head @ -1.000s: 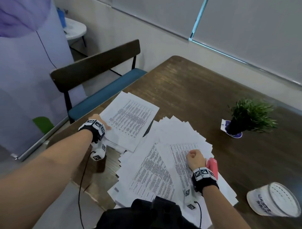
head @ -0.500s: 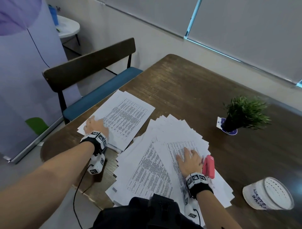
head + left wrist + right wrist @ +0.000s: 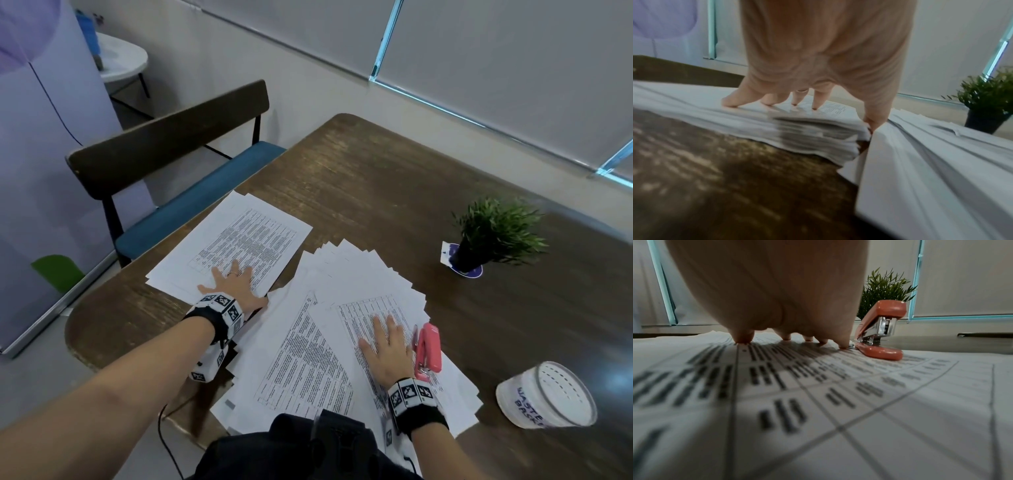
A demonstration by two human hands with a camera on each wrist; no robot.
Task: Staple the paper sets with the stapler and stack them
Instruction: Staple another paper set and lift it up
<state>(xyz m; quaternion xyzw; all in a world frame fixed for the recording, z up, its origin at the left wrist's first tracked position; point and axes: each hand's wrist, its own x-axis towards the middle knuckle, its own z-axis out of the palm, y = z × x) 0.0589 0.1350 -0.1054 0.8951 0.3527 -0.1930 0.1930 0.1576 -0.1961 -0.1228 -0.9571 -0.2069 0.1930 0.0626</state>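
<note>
- My left hand (image 3: 233, 287) lies flat on the near edge of the stack (image 3: 239, 240) at the left of the surface (image 3: 376, 178), fingers spread and straight, gripping nothing.
- From the left wrist view, its fingertips (image 3: 729, 104) press on the top sheet and the thumb sits at the stack's right corner, against the neighbouring papers.
- My right hand (image 3: 387, 346) rests palm down on the fanned pile (image 3: 359, 274) nearer to me, fingers straight and spread, holding nothing.
- From the right wrist view, I see all five fingertips (image 3: 742, 339) touching a printed table sheet.
- The stapler (image 3: 427, 347), pink, lies on the pile just right of my right hand, its little finger close beside it; I cannot tell whether they touch.
- Its jaws stand apart, metal showing between them.
- The stack and the pile meet at their near corners.
- A plant (image 3: 493, 233) stands well right of the papers, on a small coaster.
- A white cup (image 3: 548, 397) lies on its side near the right edge.
- A chair (image 3: 171, 147) with a blue seat stands at the left side.
</note>
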